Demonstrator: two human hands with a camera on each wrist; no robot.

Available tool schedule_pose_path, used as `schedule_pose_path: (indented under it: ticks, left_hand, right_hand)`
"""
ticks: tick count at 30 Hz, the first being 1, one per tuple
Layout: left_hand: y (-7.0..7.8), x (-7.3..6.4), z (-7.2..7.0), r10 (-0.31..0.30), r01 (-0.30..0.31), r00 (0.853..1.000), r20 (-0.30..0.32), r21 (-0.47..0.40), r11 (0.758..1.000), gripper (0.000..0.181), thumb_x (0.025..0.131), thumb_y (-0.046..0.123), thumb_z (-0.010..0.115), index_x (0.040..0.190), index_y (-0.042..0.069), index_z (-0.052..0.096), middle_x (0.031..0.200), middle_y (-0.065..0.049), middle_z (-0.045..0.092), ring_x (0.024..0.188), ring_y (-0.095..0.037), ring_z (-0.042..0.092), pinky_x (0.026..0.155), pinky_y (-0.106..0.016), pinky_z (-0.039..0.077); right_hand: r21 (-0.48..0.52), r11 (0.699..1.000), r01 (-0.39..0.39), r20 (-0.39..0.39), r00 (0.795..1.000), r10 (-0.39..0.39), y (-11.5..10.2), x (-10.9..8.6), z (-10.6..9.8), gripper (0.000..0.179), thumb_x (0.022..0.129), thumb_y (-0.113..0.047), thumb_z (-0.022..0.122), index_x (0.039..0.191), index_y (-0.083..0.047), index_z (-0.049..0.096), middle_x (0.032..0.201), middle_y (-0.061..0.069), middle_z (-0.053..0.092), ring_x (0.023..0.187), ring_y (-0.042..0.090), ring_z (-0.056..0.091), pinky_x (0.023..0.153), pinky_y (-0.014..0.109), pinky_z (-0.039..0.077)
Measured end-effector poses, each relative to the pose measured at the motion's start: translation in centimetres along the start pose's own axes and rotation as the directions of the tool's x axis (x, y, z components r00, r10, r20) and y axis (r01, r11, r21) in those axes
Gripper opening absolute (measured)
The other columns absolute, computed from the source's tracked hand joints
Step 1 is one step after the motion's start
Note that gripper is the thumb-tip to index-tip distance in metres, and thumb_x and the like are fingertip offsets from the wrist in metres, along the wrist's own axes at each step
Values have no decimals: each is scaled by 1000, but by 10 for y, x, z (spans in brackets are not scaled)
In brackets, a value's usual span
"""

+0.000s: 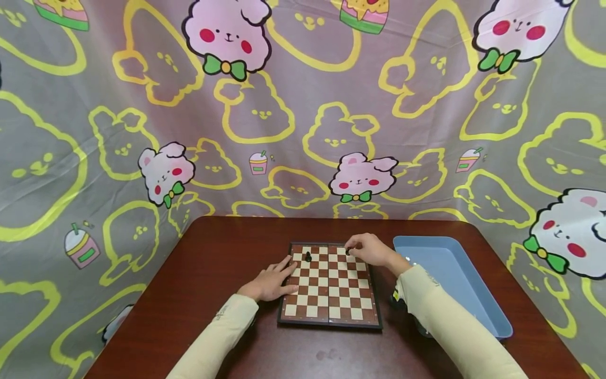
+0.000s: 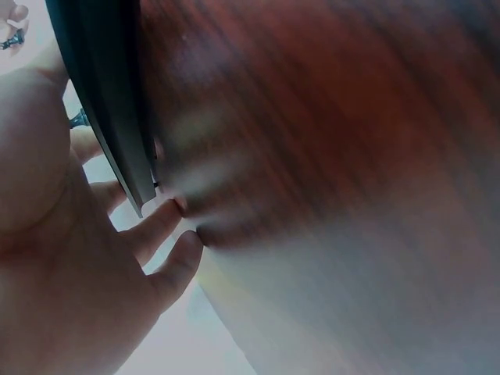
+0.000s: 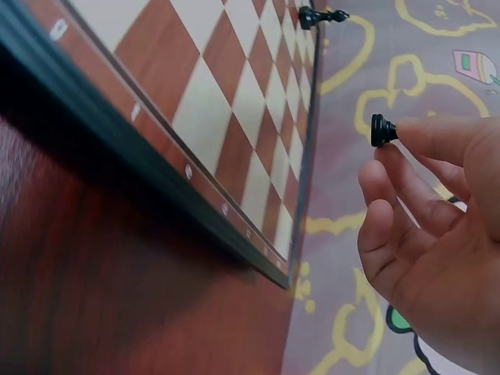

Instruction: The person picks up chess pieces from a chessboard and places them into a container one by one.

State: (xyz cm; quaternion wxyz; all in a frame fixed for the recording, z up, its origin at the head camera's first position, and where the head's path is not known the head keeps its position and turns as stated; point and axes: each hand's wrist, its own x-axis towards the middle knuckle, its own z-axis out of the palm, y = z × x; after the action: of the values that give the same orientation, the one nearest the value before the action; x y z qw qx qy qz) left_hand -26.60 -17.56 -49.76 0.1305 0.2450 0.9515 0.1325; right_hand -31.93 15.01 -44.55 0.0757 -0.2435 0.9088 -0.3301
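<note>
A checkered chessboard (image 1: 326, 287) with a dark frame lies on the table, a seam running down its middle. My left hand (image 1: 271, 281) rests over its left edge with the fingers extended; in the left wrist view some fingertips touch the table beside the board's dark side (image 2: 105, 94). One black chess piece (image 1: 308, 257) stands near the far left of the board. Over the far right squares, my right hand (image 1: 371, 250) pinches another black chess piece (image 3: 381, 130) between thumb and fingers. Its base shows in the right wrist view, above the board; the fingers hide its top.
A shallow blue tray (image 1: 447, 279) stands to the right of the board, partly behind my right sleeve (image 1: 440, 305). Small things beside the tray are mostly hidden by that sleeve. A patterned curtain (image 1: 293, 158) surrounds the brown table (image 1: 208, 263).
</note>
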Motion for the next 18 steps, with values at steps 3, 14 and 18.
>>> schedule_pose_path:
  ticks: [3, 14, 18]
  left_hand:
    - [0, -1, -1, 8, -8, 1000, 2, -12, 1000, 76, 94, 60, 41, 153, 15, 22, 158, -11, 6, 134, -43, 25, 100, -62, 26]
    - [3, -2, -3, -11, 11, 1000, 9, -16, 1000, 73, 94, 56, 45, 152, 17, 23, 158, -9, 7, 134, -41, 26, 100, -61, 28]
    - [4, -3, -3, -19, 19, 1000, 14, -14, 1000, 73, 94, 57, 45, 152, 18, 23, 158, -8, 7, 135, -41, 26, 100, -60, 28]
  right_hand:
    - [-5, 1000, 14, -11, 1000, -14, 1, -6, -7, 18, 94, -13, 59, 109, -8, 68, 105, 2, 63, 91, 18, 57, 69, 35, 46]
    - [-72, 997, 31, -55, 998, -35, 11, -26, -28, 18, 93, -12, 60, 108, -7, 69, 105, 4, 65, 91, 21, 58, 71, 40, 44]
    - [-84, 996, 16, -60, 998, -22, 18, -34, -36, 18, 93, -10, 60, 108, -6, 69, 105, 5, 65, 99, 26, 58, 78, 44, 46]
